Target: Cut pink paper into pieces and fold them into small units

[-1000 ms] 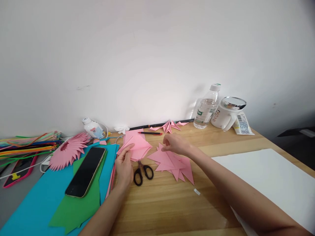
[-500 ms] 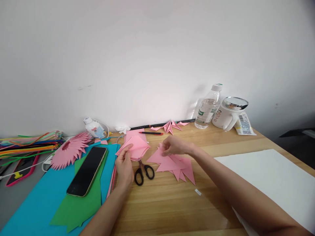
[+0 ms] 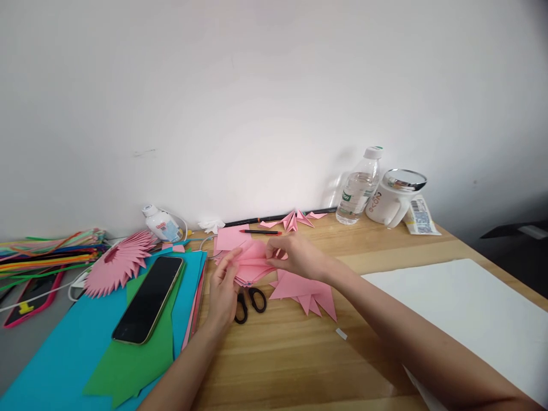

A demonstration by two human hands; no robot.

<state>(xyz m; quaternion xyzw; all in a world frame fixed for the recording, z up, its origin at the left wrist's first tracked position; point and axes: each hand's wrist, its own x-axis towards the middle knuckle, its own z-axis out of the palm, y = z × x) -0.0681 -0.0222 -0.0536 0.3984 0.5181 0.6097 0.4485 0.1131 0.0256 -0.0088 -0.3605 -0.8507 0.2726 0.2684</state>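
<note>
A stack of pink folded papers (image 3: 250, 269) is gripped at its left side by my left hand (image 3: 222, 288), thumb and fingers closed on it. At the stack's right edge, my right hand (image 3: 291, 254) pinches a pink paper piece, which lies against the top of the stack; its exact outline is partly hidden by the fingers. Below the stack, the black handles of scissors (image 3: 258, 299) show, while the blades are covered. Several pink pointed paper pieces (image 3: 306, 291) lie overlapping on the table under my right wrist.
Left: a phone (image 3: 149, 299) on green paper (image 3: 131, 368) and blue sheets (image 3: 55, 354), a pleated pink paper ring (image 3: 124, 262), a white bottle (image 3: 162, 224). Back: a red-and-black pencil (image 3: 261, 232). Right: a water bottle (image 3: 357, 191), a mug (image 3: 387, 202), a white sheet (image 3: 462, 308).
My right hand has moved left from the loose pile to the stack, bringing a pink paper piece with it. The left hand still holds the stack, now tilted a little differently.
</note>
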